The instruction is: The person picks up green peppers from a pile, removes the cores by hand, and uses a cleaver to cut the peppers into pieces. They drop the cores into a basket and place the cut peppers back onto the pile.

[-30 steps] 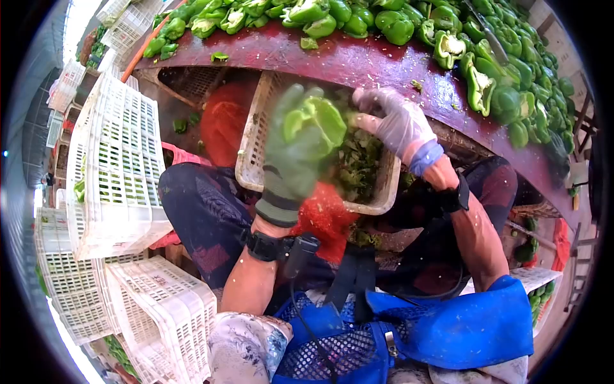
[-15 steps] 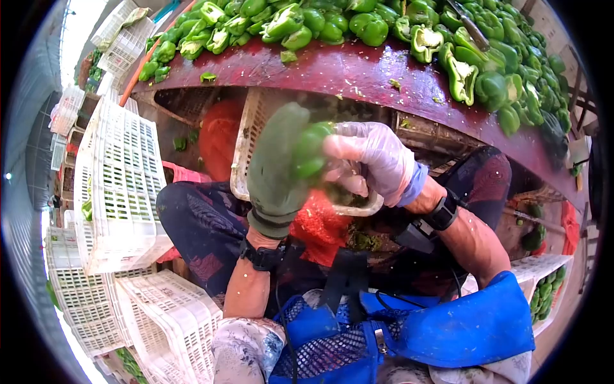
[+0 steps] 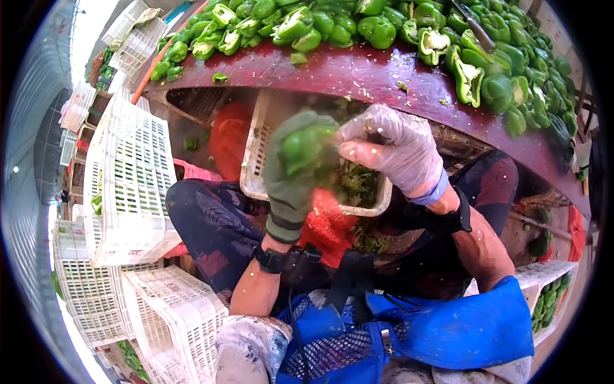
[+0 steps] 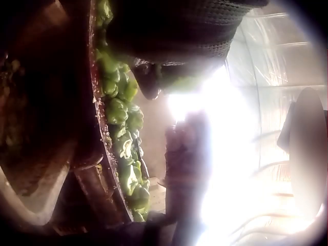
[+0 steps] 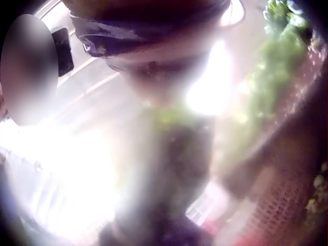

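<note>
My left hand, in a grey-green knit glove, grips a green bell pepper over a white plastic basket on my lap. My right hand, in a thin clear glove, has its fingers curled against the pepper's right side, pinching at its top. The basket holds dark green pepper scraps. In the left wrist view a strip of green peppers shows beside the dark glove cuff; the right wrist view is washed out by glare.
A red wet table curves across the top, piled with whole and cut green peppers. Stacked white crates stand at my left, more lie below. A red mesh bag lies under the basket. A crate with peppers sits at right.
Both hands came together on the pepper above the basket; my right hand moved from the basket's rim onto the pepper. The pepper has turned in my left hand.
</note>
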`<state>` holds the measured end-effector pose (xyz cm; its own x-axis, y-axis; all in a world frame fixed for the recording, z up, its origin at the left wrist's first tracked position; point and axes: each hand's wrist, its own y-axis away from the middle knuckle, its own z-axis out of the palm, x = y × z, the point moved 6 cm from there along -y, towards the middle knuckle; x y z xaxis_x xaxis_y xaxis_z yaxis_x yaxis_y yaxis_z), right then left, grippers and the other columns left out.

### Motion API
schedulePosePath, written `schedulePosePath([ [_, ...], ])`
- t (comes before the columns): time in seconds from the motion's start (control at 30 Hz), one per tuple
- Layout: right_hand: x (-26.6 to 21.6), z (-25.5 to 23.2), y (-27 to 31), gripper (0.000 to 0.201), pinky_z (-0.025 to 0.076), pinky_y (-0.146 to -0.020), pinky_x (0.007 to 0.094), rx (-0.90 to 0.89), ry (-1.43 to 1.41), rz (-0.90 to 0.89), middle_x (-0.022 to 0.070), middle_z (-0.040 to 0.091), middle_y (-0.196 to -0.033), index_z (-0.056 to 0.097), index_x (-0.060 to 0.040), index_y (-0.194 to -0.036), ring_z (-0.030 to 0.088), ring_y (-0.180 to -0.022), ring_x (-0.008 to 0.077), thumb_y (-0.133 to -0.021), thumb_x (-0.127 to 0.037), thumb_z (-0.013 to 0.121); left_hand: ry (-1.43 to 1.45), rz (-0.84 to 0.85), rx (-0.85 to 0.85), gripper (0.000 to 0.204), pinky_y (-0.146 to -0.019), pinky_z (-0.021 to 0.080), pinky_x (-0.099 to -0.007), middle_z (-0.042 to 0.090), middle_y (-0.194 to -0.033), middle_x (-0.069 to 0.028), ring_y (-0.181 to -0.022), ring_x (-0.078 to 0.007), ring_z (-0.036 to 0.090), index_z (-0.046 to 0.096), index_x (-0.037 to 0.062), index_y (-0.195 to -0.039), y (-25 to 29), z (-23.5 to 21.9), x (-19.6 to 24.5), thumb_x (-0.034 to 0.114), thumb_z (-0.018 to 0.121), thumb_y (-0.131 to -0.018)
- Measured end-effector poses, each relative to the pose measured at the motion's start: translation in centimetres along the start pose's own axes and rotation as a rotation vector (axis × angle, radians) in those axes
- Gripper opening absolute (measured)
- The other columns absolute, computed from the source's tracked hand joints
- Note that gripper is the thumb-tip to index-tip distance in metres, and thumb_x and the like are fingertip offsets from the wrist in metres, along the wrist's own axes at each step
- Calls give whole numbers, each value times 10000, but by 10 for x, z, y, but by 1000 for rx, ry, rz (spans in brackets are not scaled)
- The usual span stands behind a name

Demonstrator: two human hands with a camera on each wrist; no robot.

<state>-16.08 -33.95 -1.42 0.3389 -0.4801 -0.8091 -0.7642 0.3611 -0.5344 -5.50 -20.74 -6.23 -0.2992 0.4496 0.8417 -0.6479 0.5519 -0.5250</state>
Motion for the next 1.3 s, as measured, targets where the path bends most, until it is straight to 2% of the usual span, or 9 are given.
schedulePosePath([
  [0.23,-4,-3,-4,309,468,-638,282,-11,240,42,22,609,-904,662,-93,-959,526,-678,149,-710,-176,824,164,-317,14,393,-883,545,-319,588,-1229,-128,-1102,-219,593,547,22,-1258,9,0,-8,72,618,-875],
  [0.4,6,14,-3,354,542,-679,364,-234,459,-102,75,650,-919,656,-172,-1084,670,-797,244,-761,-280,754,371,-469,-95,375,-853,545,-297,631,-1162,-102,-970,-199,648,587,16,-1225,24,-6,-33,83,590,-856],
  [0.5,15,19,3,348,540,-703,387,-322,469,-129,95,660,-957,647,-151,-1126,665,-836,295,-821,-308,701,117,-608,-193,456,-520,563,-294,664,-1044,-135,-795,-221,691,543,-28,-1230,29,-3,-30,301,581,-917],
  [0.67,23,24,7,295,530,-722,376,-456,464,-19,128,664,-1011,653,-112,-1088,661,-888,304,-848,-275,706,51,-752,-347,447,-472,532,-259,683,-959,-117,-658,-192,677,565,-7,-1209,32,-1,-15,343,541,-931],
  [0.9,30,28,13,155,474,-503,259,-218,-314,476,2,610,-657,662,-61,-939,586,-527,142,-911,-213,665,16,-530,-340,452,-508,550,-279,682,-989,-113,-728,-196,686,544,-5,-1251,35,-5,-28,324,542,-941],
  [1.03,43,30,17,174,477,-553,206,-95,-670,715,16,665,-818,683,-30,-983,574,-622,66,-914,-187,651,184,-594,-218,413,-496,538,-272,678,-995,-103,-735,-181,678,563,-4,-1231,31,-6,-19,252,608,-909],
  [1.17,34,25,10,257,461,-504,231,-312,-303,576,23,652,-741,653,-61,-1043,585,-579,86,-865,-236,713,75,-674,-105,338,-456,496,-250,675,-928,-75,-649,-149,647,601,11,-1181,26,-10,-17,167,634,-884],
  [1.2,27,22,3,313,519,-627,294,-326,158,124,58,692,-847,651,-57,-1077,645,-700,134,-827,-225,735,79,-684,-63,296,-444,474,-239,666,-870,-52,-604,-133,626,611,21,-1154,23,-7,-13,137,624,-882],
  [1.3,39,27,8,309,526,-686,329,-480,299,234,80,690,-879,647,-42,-1059,662,-748,152,-821,-220,735,-124,-666,-174,309,-440,463,-234,658,-850,-40,-603,-119,617,603,15,-1169,22,-7,-12,129,618,-882],
])
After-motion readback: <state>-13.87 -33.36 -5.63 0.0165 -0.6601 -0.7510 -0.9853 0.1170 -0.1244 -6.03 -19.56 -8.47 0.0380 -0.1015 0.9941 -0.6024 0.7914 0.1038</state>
